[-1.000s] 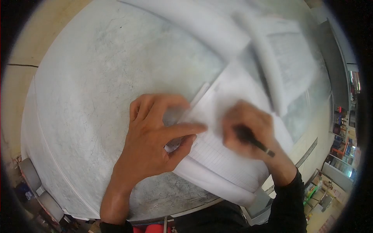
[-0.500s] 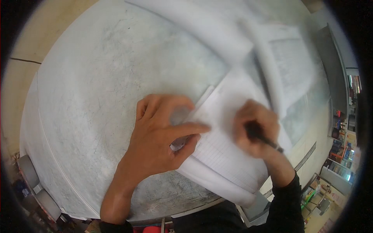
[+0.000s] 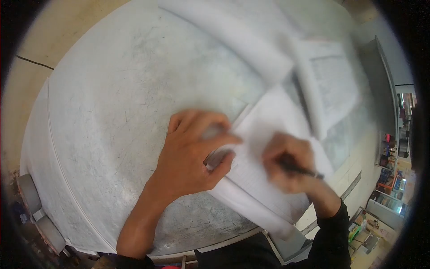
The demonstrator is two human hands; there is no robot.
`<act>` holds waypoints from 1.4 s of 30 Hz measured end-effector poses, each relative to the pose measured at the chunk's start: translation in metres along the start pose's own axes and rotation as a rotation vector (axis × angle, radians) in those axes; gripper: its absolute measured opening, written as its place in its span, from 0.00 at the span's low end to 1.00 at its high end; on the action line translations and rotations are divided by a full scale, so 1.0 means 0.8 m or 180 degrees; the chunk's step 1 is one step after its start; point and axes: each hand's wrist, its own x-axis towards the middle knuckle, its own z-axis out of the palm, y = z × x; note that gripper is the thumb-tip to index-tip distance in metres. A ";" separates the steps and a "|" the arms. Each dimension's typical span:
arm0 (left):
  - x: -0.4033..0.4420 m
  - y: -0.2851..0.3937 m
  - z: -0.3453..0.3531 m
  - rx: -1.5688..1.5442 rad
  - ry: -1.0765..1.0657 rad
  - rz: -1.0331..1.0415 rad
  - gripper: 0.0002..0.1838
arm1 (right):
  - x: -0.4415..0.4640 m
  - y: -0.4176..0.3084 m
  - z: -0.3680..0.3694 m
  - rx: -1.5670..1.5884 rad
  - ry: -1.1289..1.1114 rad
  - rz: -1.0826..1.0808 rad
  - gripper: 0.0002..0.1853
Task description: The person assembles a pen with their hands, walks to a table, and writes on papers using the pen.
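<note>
An open notebook (image 3: 255, 175) with lined white pages lies at a slant near the table's front edge. My right hand (image 3: 289, 163) is closed around a dark pen (image 3: 300, 169), over the right part of the page; its tip is hidden by my fingers and blur. At the notebook's left edge, my left hand (image 3: 192, 150) has its fingers apart and curved, with the index fingertip on or just over the paper. Nothing shows in its grasp. The near pages of the notebook curl up in a roll toward me.
A pale, scratched table (image 3: 103, 112) fills most of the view. Beyond the notebook lie more curled white sheets (image 3: 242, 40) and another open paper booklet (image 3: 333, 85), both blurred. Grey round-edged seats (image 3: 30, 195) stand at lower left. Stocked shelves (image 3: 387, 188) line the far right.
My right hand, with the pen, has moved a little down and left over the page. My left hand keeps its pose at the notebook's edge. The whole view has shifted slightly.
</note>
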 end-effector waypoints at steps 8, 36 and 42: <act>-0.002 -0.002 0.002 -0.0020 0.0033 -0.0016 0.14 | -0.007 0.006 0.012 -0.0485 -0.0204 -0.0691 0.12; 0.001 0.001 -0.008 -0.0136 -0.0260 -0.0097 0.24 | 0.003 -0.007 0.022 -0.0280 -0.0699 -0.0462 0.12; 0.001 0.002 -0.008 -0.0120 -0.0273 -0.0098 0.24 | 0.001 -0.009 0.022 -0.0215 -0.0661 -0.0429 0.11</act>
